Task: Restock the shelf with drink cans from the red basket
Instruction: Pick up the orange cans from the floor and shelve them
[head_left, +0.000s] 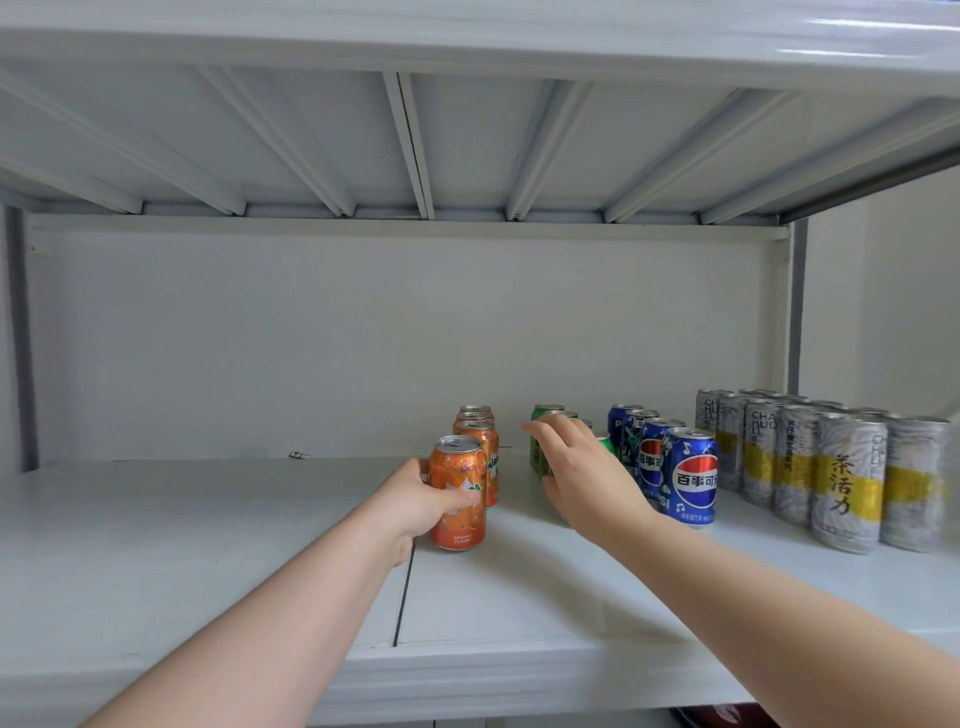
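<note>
My left hand (415, 501) grips an orange can (458, 493) that stands upright on the white shelf (208, 561), at the front of a row of orange cans (479, 431). My right hand (582, 475) curls round a green can (605, 446) at the front of a row of green cans (545, 415); the hand hides most of that can. To the right stands a row of blue cola cans (691, 478), then rows of tall grey-and-yellow tea cans (847, 483).
Bare shelf board stretches left of the orange cans. A seam (405, 592) splits the board below my left hand. A small scrap (297, 455) lies by the back wall. The upper shelf (415, 140) hangs close overhead. Something red (711, 714) shows under the shelf edge.
</note>
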